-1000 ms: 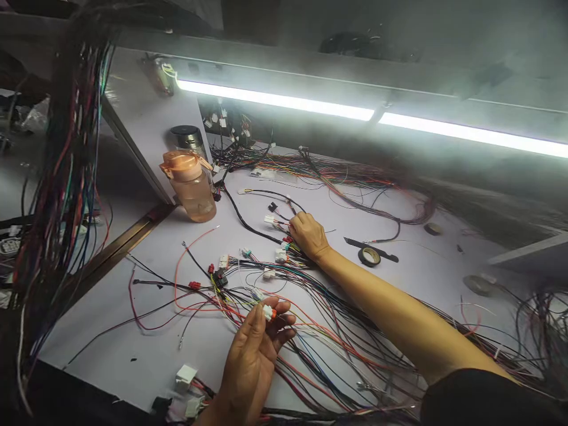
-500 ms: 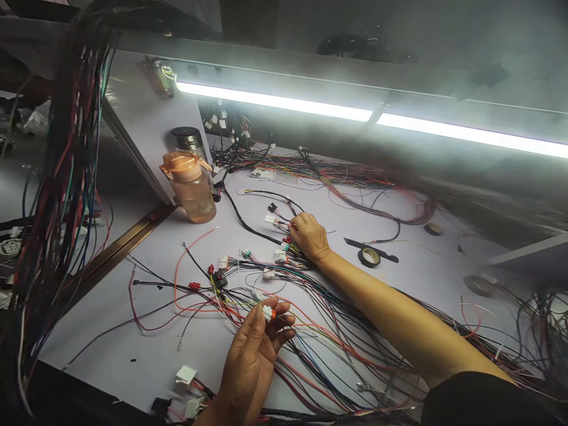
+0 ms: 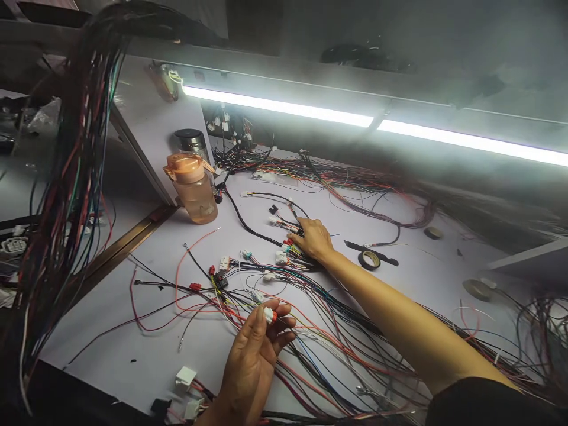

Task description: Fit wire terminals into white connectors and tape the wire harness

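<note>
My left hand (image 3: 255, 361) is near the front of the white bench (image 3: 133, 343), fingers closed on a small white connector with an orange end (image 3: 269, 315) that trails thin wires. My right hand (image 3: 316, 239) reaches further back across the wire harness (image 3: 337, 337). Its fingers are pinched on thin wires beside a white connector (image 3: 275, 220) and a cluster of red and white connectors (image 3: 284, 254). What exactly the pinch holds is too small to name.
A peach water bottle (image 3: 195, 188) and a dark-lidded jar (image 3: 190, 141) stand at the back left. A roll of black tape (image 3: 369, 259) lies right of my right hand. Hanging wire bundles (image 3: 62, 195) fill the left side. Loose white connectors (image 3: 185, 377) sit at the front edge.
My right hand has shifted slightly right and stretched its fingers toward the wires by the white connector. The left hand keeps the small connector in the same place.
</note>
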The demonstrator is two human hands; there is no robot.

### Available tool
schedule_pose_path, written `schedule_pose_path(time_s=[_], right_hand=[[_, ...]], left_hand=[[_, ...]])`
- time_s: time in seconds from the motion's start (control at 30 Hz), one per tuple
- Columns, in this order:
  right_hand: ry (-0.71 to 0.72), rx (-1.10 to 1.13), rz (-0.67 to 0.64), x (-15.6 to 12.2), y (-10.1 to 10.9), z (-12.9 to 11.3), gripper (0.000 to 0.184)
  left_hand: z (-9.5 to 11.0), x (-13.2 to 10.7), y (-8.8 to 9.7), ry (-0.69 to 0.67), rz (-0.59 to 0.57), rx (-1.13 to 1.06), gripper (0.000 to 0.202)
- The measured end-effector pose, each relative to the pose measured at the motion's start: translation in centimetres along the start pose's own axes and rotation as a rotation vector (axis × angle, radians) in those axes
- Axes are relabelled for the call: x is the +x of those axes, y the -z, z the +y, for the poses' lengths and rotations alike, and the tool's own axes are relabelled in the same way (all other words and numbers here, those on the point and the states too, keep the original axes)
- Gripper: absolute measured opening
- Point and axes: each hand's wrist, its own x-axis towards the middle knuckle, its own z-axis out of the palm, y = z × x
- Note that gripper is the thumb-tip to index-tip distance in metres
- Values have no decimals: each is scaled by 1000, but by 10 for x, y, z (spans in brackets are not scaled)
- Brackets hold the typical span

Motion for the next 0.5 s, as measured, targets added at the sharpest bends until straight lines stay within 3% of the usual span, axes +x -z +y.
schedule_pose_path(time_s=[0.2,0.37,0.5], right_hand=[[-41,35,-14,8,-7,4,33],[-96,61,-28,11,-8,7,35],[-27,104,-65,7,4,7,45]], left_hand=[[0,0,0,5,-4,-2,28],[0,0,-1,-6,-33,10,26],[-1,-2,-3,-33,-65,9,25]])
